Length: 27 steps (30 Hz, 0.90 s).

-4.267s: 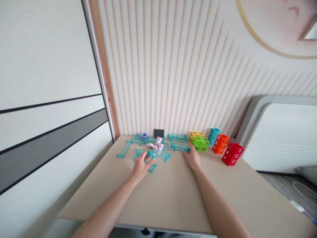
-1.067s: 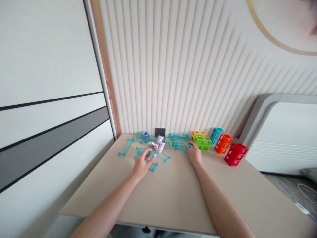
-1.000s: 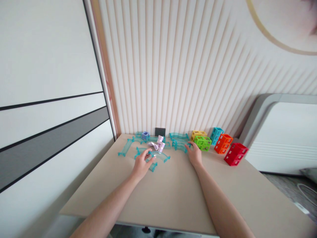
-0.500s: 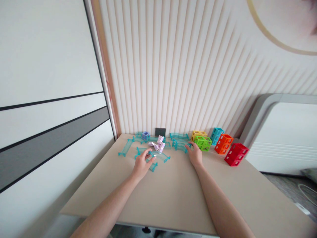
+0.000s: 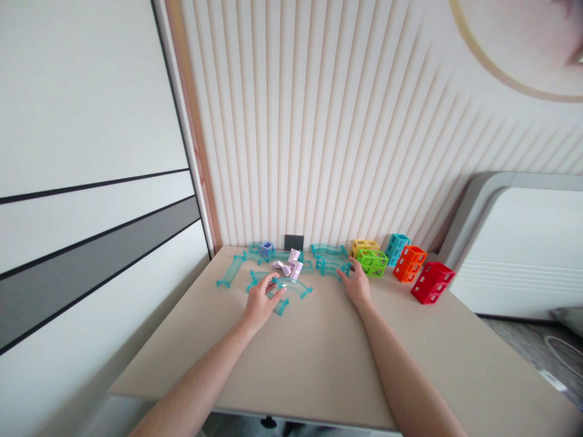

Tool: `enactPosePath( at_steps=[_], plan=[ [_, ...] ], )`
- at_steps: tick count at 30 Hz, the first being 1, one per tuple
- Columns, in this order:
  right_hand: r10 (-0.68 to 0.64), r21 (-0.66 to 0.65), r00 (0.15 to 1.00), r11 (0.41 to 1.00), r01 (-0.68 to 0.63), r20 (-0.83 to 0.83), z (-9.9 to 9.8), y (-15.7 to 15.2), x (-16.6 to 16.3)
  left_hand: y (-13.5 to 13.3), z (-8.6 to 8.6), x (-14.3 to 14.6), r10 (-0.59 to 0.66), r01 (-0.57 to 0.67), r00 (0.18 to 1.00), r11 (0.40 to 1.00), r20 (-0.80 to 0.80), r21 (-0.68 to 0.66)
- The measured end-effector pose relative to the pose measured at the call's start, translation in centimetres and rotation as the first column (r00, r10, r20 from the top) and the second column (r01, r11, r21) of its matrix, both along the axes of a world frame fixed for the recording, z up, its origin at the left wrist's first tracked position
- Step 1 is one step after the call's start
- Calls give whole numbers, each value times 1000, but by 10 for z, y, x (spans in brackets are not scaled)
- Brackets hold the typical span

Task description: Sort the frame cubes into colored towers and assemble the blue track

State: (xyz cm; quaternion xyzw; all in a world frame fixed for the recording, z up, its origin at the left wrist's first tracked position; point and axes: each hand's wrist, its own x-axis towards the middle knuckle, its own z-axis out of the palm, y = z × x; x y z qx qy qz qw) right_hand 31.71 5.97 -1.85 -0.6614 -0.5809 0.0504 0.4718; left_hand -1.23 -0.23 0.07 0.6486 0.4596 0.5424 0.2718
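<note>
My left hand (image 5: 260, 303) is closed with thumb and fingers around the near-left end of a curved translucent teal track piece (image 5: 297, 286). Other teal track pieces lie partly hidden behind and under that hand, one with its end (image 5: 281, 307) poking out below the thumb. On the right, my right hand (image 5: 357, 286) has thumb and index finger spread at the right end of another teal track piece (image 5: 331, 267); whether it touches the piece is hard to see. Several pale lilac pieces (image 5: 295, 271) lie in a small heap between the hands.
Along the back stand yellow (image 5: 365, 246), green (image 5: 372, 263), light blue (image 5: 397, 249), orange (image 5: 410, 264) and red (image 5: 432, 283) open-sided blocks, right of my right hand. A small purple block (image 5: 266, 249) and a straight teal track (image 5: 231, 271) sit at back left, near the ribbed wall.
My right thumb and index finger have spread wider at the teal track's end. My left hand and the curved track stay nearly still. The view shifts very slightly.
</note>
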Motion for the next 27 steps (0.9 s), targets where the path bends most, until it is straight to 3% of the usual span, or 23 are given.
enactPosePath(
  at_steps=[27],
  plan=[
    [-97,-149,977,981,126,191,0,-4,1,0,-1,0,-2,2,1000,1000,-9,13]
  ],
)
